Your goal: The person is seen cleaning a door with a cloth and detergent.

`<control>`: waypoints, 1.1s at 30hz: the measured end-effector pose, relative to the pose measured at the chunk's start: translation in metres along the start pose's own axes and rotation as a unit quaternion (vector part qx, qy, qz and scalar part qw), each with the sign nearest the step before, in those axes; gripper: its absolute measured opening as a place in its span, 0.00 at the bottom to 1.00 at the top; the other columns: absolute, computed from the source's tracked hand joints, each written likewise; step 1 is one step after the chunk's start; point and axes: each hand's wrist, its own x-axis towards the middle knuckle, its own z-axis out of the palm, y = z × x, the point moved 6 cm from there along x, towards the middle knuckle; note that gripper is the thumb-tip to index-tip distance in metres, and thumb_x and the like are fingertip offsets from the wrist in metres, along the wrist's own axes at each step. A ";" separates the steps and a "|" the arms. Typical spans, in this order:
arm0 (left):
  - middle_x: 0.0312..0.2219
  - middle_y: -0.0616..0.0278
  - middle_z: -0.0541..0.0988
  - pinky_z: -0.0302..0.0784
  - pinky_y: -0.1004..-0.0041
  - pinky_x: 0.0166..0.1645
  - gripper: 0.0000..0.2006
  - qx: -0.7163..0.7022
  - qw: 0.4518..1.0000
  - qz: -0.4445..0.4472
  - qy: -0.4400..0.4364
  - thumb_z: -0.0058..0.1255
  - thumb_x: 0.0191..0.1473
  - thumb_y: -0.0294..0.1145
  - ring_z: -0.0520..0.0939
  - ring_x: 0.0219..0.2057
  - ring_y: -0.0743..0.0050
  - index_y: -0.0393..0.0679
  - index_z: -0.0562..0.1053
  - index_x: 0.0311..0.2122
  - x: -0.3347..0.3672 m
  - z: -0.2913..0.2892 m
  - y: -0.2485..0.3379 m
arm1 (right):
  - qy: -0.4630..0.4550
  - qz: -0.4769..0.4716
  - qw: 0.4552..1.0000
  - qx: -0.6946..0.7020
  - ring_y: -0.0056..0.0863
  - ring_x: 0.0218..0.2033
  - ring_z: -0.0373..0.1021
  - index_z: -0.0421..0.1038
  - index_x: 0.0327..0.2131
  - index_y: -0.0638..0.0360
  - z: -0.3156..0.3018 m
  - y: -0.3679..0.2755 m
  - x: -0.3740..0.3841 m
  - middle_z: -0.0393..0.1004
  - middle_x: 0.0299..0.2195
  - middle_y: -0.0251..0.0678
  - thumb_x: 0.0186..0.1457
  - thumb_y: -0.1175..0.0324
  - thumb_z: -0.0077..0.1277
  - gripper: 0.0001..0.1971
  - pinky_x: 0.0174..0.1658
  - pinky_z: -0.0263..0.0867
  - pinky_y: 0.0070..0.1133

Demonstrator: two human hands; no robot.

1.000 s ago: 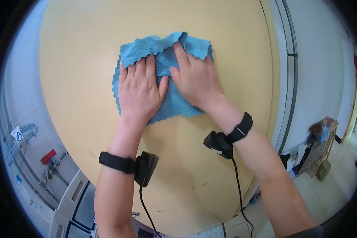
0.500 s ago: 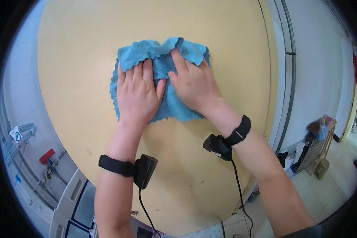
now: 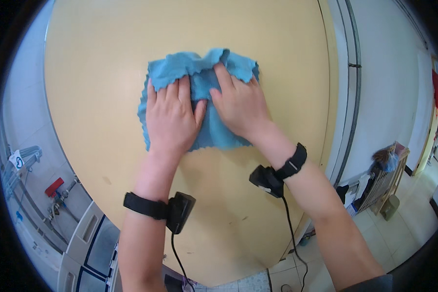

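Note:
A blue cloth (image 3: 204, 85) with a wavy-cut edge lies spread on a pale yellow door (image 3: 97, 97). Its upper part is folded down over my fingertips. My left hand (image 3: 173, 117) is flat on the cloth's left half, fingers stretched upward and their ends hidden under the fold. On the right half my right hand (image 3: 242, 104) presses with its palm down, slanting up and left, fingers extended and partly covered by the flap. The two thumbs point toward each other, a small gap apart. Each wrist wears a black strap with a small cabled device.
Pipes (image 3: 356, 97) run up the wall right of the door. Beyond stand a wooden folding rack (image 3: 398, 170) and an olive dustpan (image 3: 390, 207) on the tiled floor. At left are blue hangers (image 3: 27, 163), a red pipe handle (image 3: 54, 187) and white drawers (image 3: 85, 228).
Both hands and the cloth have slid slightly right and down over the door. The hands keep their flat pose, and the fold still covers the fingertips.

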 end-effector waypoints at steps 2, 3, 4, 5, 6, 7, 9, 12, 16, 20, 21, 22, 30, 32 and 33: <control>0.40 0.53 0.70 0.51 0.57 0.58 0.27 -0.017 1.000 -0.004 -0.025 0.47 0.47 0.45 0.69 0.44 0.56 0.35 0.64 0.47 -0.019 0.000 0.003 | 0.008 -0.021 1.000 -0.013 0.42 0.38 0.65 0.58 0.48 0.64 -0.002 -0.002 -0.012 0.71 0.34 0.44 0.47 0.67 0.47 0.23 0.45 0.58 0.32; 0.41 0.50 0.69 0.51 0.56 0.57 0.27 -0.037 0.998 -0.006 -0.055 0.47 0.47 0.45 0.68 0.44 0.53 0.33 0.63 0.47 -0.026 0.005 0.005 | 0.012 -0.038 0.999 -0.027 0.42 0.38 0.65 0.58 0.48 0.64 -0.004 -0.004 -0.016 0.71 0.34 0.43 0.47 0.67 0.47 0.23 0.46 0.58 0.32; 0.41 0.50 0.69 0.51 0.56 0.57 0.27 -0.038 0.998 -0.006 -0.056 0.47 0.47 0.45 0.68 0.44 0.53 0.33 0.63 0.47 -0.027 0.006 0.004 | 0.011 -0.037 0.999 -0.027 0.42 0.38 0.65 0.58 0.48 0.64 -0.004 -0.002 -0.015 0.71 0.34 0.43 0.47 0.67 0.47 0.23 0.46 0.58 0.32; 0.41 0.50 0.69 0.51 0.56 0.57 0.27 -0.040 0.998 0.018 -0.050 0.47 0.47 0.45 0.68 0.44 0.54 0.33 0.63 0.47 -0.028 0.004 0.005 | -0.021 -0.026 0.999 -0.022 0.41 0.39 0.65 0.57 0.48 0.64 -0.002 0.001 -0.012 0.71 0.34 0.43 0.47 0.66 0.47 0.24 0.46 0.57 0.32; 0.41 0.50 0.69 0.51 0.56 0.57 0.27 -0.042 0.997 0.041 -0.043 0.47 0.47 0.45 0.68 0.44 0.54 0.34 0.63 0.47 -0.027 0.002 0.004 | -0.053 -0.017 0.998 -0.018 0.41 0.39 0.65 0.57 0.49 0.64 -0.002 0.004 -0.005 0.71 0.34 0.43 0.48 0.66 0.47 0.24 0.46 0.57 0.31; 0.41 0.50 0.69 0.52 0.57 0.57 0.27 -0.033 0.997 0.060 -0.041 0.47 0.47 0.45 0.67 0.46 0.54 0.34 0.63 0.47 -0.020 0.002 -0.001 | -0.053 -0.018 0.998 -0.019 0.41 0.39 0.65 0.57 0.49 0.64 -0.001 0.004 0.002 0.71 0.34 0.43 0.48 0.66 0.47 0.24 0.46 0.57 0.31; 0.41 0.50 0.69 0.53 0.58 0.57 0.27 -0.021 0.998 0.052 -0.009 0.47 0.47 0.45 0.67 0.46 0.54 0.34 0.63 0.47 0.000 -0.002 -0.010 | -0.034 -0.017 0.999 -0.020 0.41 0.40 0.65 0.57 0.49 0.63 0.003 0.001 0.015 0.71 0.34 0.43 0.48 0.65 0.47 0.25 0.46 0.58 0.32; 0.41 0.52 0.69 0.54 0.60 0.56 0.26 -0.008 0.999 0.035 0.022 0.47 0.47 0.45 0.68 0.45 0.54 0.34 0.64 0.47 0.014 -0.011 -0.011 | -0.020 0.003 1.000 -0.008 0.41 0.42 0.64 0.57 0.50 0.66 0.002 -0.005 0.015 0.71 0.34 0.44 0.47 0.64 0.48 0.26 0.49 0.57 0.31; 0.39 0.56 0.70 0.52 0.59 0.57 0.27 -0.003 1.000 -0.007 0.010 0.48 0.46 0.45 0.70 0.43 0.59 0.36 0.64 0.47 -0.006 -0.005 -0.002 | 0.021 -0.009 1.000 -0.010 0.42 0.39 0.65 0.56 0.49 0.64 -0.001 -0.010 -0.009 0.71 0.34 0.44 0.48 0.65 0.47 0.25 0.44 0.59 0.32; 0.42 0.51 0.69 0.52 0.57 0.57 0.27 -0.031 0.999 0.016 -0.037 0.46 0.48 0.46 0.68 0.45 0.54 0.35 0.64 0.47 -0.022 0.005 -0.004 | -0.012 -0.023 0.999 -0.038 0.41 0.39 0.65 0.57 0.48 0.65 0.002 -0.004 -0.006 0.70 0.36 0.44 0.48 0.64 0.47 0.25 0.44 0.59 0.32; 0.42 0.51 0.69 0.52 0.57 0.57 0.27 -0.027 0.999 0.039 -0.017 0.46 0.48 0.46 0.68 0.46 0.54 0.35 0.64 0.47 -0.017 0.001 -0.009 | -0.007 -0.030 0.999 -0.038 0.41 0.39 0.65 0.57 0.48 0.66 0.003 -0.004 0.004 0.70 0.37 0.44 0.48 0.64 0.47 0.24 0.44 0.59 0.31; 0.43 0.51 0.69 0.52 0.57 0.57 0.27 -0.025 0.998 0.062 0.003 0.46 0.48 0.46 0.68 0.46 0.54 0.35 0.63 0.47 -0.010 -0.004 -0.009 | -0.006 -0.031 0.999 -0.040 0.41 0.39 0.65 0.57 0.48 0.66 0.005 -0.003 0.013 0.70 0.37 0.44 0.48 0.64 0.47 0.24 0.44 0.59 0.31; 0.42 0.51 0.69 0.52 0.59 0.58 0.27 -0.029 0.998 0.043 -0.031 0.48 0.46 0.45 0.69 0.46 0.56 0.34 0.64 0.47 -0.020 0.003 0.008 | 0.012 -0.011 0.999 -0.028 0.39 0.39 0.66 0.58 0.47 0.66 -0.001 -0.006 -0.022 0.70 0.36 0.44 0.48 0.65 0.46 0.23 0.45 0.58 0.32; 0.43 0.52 0.69 0.51 0.59 0.59 0.27 -0.055 0.993 0.051 -0.089 0.48 0.46 0.45 0.68 0.47 0.58 0.35 0.64 0.47 -0.029 0.014 0.010 | 0.022 -0.036 0.998 -0.054 0.39 0.39 0.66 0.58 0.47 0.66 0.001 -0.004 -0.026 0.70 0.35 0.44 0.48 0.65 0.46 0.23 0.45 0.58 0.32; 0.43 0.53 0.69 0.49 0.59 0.59 0.27 -0.040 0.995 0.082 -0.041 0.46 0.47 0.46 0.67 0.48 0.60 0.35 0.64 0.47 -0.023 0.004 0.007 | 0.009 -0.025 0.999 -0.042 0.39 0.39 0.65 0.59 0.47 0.67 0.001 -0.005 -0.013 0.70 0.36 0.44 0.48 0.65 0.46 0.23 0.45 0.58 0.32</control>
